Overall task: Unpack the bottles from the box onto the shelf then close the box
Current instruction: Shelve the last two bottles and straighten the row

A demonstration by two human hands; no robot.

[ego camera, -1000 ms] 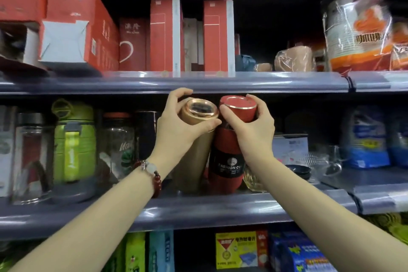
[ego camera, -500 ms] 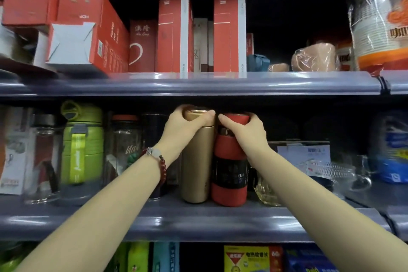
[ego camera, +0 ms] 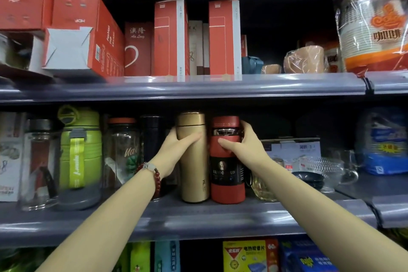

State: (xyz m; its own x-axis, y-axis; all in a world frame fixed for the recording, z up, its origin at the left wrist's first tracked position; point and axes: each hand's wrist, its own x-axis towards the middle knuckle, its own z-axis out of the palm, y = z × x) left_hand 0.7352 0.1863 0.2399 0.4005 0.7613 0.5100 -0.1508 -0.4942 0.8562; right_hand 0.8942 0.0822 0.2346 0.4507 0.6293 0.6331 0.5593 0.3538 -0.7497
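Observation:
A gold bottle (ego camera: 194, 174) and a red bottle with a black label (ego camera: 227, 183) stand upright side by side on the middle shelf (ego camera: 198, 214). My left hand (ego camera: 176, 150) grips the gold bottle just below its cap, thumb across the front. My right hand (ego camera: 242, 146) grips the red bottle around its upper body, thumb in front and fingers behind. The box is not in view.
Left of the gold bottle stand a dark bottle (ego camera: 152, 134), a glass bottle with an orange lid (ego camera: 123, 152), a green jug (ego camera: 81, 150) and a clear bottle (ego camera: 39, 161). Glass bowls (ego camera: 320, 170) sit to the right. Red cartons (ego camera: 170, 37) fill the upper shelf.
Both bottles went from tilted and lifted to standing upright on the shelf. My hands slid from the caps down to the upper bodies.

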